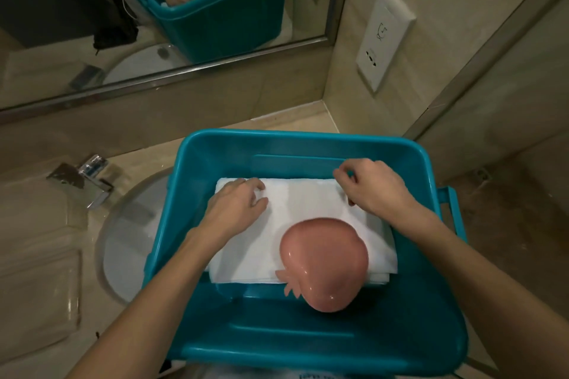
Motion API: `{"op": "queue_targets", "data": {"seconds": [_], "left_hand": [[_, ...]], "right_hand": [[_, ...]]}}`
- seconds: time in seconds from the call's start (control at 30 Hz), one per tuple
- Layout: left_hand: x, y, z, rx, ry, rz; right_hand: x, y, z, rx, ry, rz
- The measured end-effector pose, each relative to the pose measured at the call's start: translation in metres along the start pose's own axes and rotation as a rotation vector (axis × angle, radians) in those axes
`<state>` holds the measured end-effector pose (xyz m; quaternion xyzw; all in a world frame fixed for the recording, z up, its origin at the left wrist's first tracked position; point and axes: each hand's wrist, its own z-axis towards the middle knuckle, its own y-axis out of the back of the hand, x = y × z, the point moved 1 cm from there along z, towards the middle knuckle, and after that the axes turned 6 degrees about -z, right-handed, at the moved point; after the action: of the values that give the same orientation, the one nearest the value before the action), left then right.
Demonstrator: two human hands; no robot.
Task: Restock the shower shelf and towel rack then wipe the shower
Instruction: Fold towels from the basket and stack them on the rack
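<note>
Filling a teal bin [278, 336] set over the sink [123, 243], a folded white towel [308, 204] carries a pink apple-shaped dish [324, 261]. Left hand [235, 204] rests on its far-left corner, grip unclear; right hand [372, 191] pinches the far-right edge, likely to lift it.

Bin: teal plastic bin [308, 143], lower centre of frame, set partly over the sink.
Towel: white folded towel [308, 203], flat inside the bin, toward its upper half.
Dish: pink apple-shaped dish [326, 264], lying on the towel's lower right part, overhanging its lower edge.
Left hand: left hand [237, 203], resting on the towel's upper left corner, fingers loosely bent.
Right hand: right hand [375, 191], at the towel's upper right corner, fingers curled; grip unclear.
Sink: round pale sink [123, 240], lower left, beside the bin.
Faucet: chrome faucet [83, 181], left of centre.
Mirror: mirror [92, 40], upper left, reflecting bin and arms.
Socket plate: white socket plate [381, 37], upper right wall.
</note>
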<state>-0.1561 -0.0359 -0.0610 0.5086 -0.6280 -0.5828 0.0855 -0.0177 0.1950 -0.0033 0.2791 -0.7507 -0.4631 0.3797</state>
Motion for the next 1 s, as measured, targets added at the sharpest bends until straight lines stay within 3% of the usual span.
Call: {"op": "queue_targets", "data": {"seconds": [0.1, 0.27, 0.37, 0.43, 0.57, 0.67, 0.73, 0.93, 1.0], "left_hand": [[0.0, 0.005, 0.007, -0.016, -0.059, 0.132], [0.003, 0.016, 0.023, 0.22, -0.032, 0.303], [0.0, 0.009, 0.023, 0.222, -0.089, 0.273], [-0.002, 0.005, 0.024, 0.208, -0.107, 0.247], [-0.001, 0.005, 0.035, 0.247, -0.076, 0.215], [-0.001, 0.007, 0.039, 0.271, -0.057, 0.187], [-0.001, 0.007, 0.041, 0.286, -0.053, 0.172], [0.004, 0.012, 0.044, 0.316, -0.032, 0.135], [0.005, 0.015, 0.045, 0.336, -0.022, 0.127]], "right_hand": [[-0.007, -0.014, 0.005, -0.096, 0.03, -0.21], [-0.009, -0.029, 0.013, 0.317, 0.105, -0.279], [-0.001, -0.037, 0.003, 0.197, 0.156, -0.24], [0.006, -0.036, -0.009, 0.141, 0.175, -0.177], [0.021, -0.024, -0.032, 0.315, 0.159, 0.12], [0.027, -0.015, -0.035, 0.228, 0.118, 0.376], [0.026, -0.017, -0.031, 0.256, 0.075, 0.436], [0.015, -0.037, -0.017, 0.213, 0.163, -0.029], [0.019, -0.034, -0.013, 0.288, 0.21, -0.156]]}}
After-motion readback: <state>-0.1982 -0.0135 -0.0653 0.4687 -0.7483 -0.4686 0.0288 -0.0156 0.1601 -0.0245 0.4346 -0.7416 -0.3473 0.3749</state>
